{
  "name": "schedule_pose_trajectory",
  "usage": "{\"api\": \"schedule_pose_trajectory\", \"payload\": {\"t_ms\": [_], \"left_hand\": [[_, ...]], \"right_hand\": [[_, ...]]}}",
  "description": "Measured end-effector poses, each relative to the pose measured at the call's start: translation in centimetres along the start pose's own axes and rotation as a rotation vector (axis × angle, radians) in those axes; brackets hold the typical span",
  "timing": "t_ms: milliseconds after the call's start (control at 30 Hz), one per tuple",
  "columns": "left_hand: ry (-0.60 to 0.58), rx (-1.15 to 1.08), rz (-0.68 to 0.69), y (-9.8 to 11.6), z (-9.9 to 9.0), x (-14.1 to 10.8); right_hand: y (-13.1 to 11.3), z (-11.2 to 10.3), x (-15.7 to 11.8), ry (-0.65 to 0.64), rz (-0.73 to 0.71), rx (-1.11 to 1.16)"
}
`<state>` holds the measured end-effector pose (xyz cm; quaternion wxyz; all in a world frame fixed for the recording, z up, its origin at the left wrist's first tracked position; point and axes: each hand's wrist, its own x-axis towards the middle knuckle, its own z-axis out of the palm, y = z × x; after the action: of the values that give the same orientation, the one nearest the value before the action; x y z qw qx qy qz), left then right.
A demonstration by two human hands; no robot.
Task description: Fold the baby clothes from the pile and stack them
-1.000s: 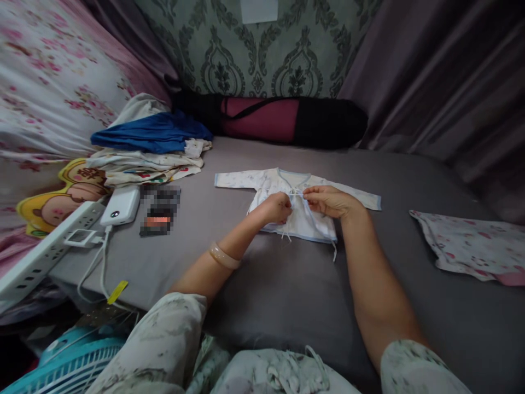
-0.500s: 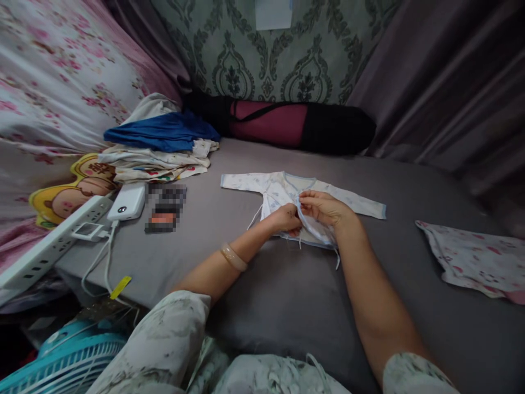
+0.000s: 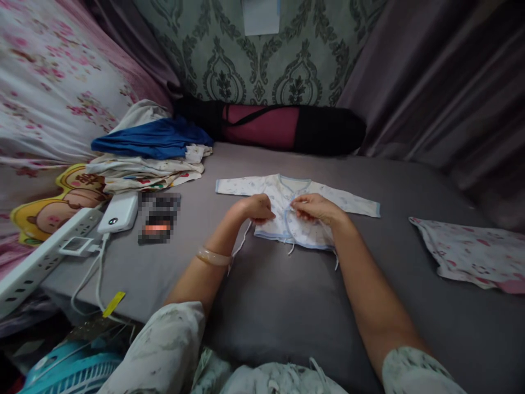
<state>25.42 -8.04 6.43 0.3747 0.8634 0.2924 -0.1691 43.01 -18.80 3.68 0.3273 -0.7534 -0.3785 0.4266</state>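
Note:
A small white wrap-front baby shirt [image 3: 279, 189] with pale prints and blue trim lies spread out, sleeves stretched to both sides. Thin white ties hang from its lower edge and left side. My right hand [image 3: 315, 208] pinches the blue-trimmed edge of the front flap near the middle. Over the shirt's left side is my left hand [image 3: 258, 208], its fingers curled together against the fabric; whatever may be between them is hidden. A pale bangle [image 3: 213, 256] circles my left wrist.
Folded clothes [image 3: 151, 139] are piled at the back left, near a black and maroon bag [image 3: 262, 126]. A power strip [image 3: 45, 257], white power bank [image 3: 118, 213] and cables sit at left. A folded printed cloth [image 3: 471, 251] lies right; a turquoise fan [image 3: 77, 366] stands lower left.
My left hand has come out from beside the flap and moved left over the shirt. The flap now lies flatter across the front. My right hand stays at its edge. The view shifted slightly.

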Motion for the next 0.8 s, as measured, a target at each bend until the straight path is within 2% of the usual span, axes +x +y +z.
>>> {"api": "schedule_pose_trajectory", "payload": {"t_ms": [100,167,233,300,500,600,667,800], "left_hand": [[0.117,0.119,-0.080,-1.2,-0.9,-0.2],[0.098,0.132,-0.126,-1.6,-1.1,-0.4],[0.035,0.099,-0.151,-1.6,-1.0,-0.5],[-0.021,0.055,-0.158,-1.3,-0.8,-0.5],[-0.142,-0.030,-0.175,-1.6,-0.4,0.0],[-0.182,-0.091,-0.167,-2.6,-0.5,0.4],[-0.216,-0.125,-0.160,-3.5,-0.6,0.6],[-0.271,-0.156,-0.163,-5.0,-0.9,0.7]], "right_hand": [[-0.2,-0.7,2.3,0.360,-0.129,-0.235],[-0.6,-0.7,3.8,0.437,-0.168,-0.446],[-1.3,-0.5,4.9,0.407,-0.147,-0.599],[-2.1,-0.2,5.6,0.368,-0.103,-0.662],[-3.3,0.0,7.4,0.217,0.117,-0.715],[-3.3,-0.2,7.8,0.147,0.127,-0.709],[-3.2,-0.2,7.6,0.165,0.096,-0.726],[-2.6,-0.2,7.2,0.326,0.027,-0.780]]}}
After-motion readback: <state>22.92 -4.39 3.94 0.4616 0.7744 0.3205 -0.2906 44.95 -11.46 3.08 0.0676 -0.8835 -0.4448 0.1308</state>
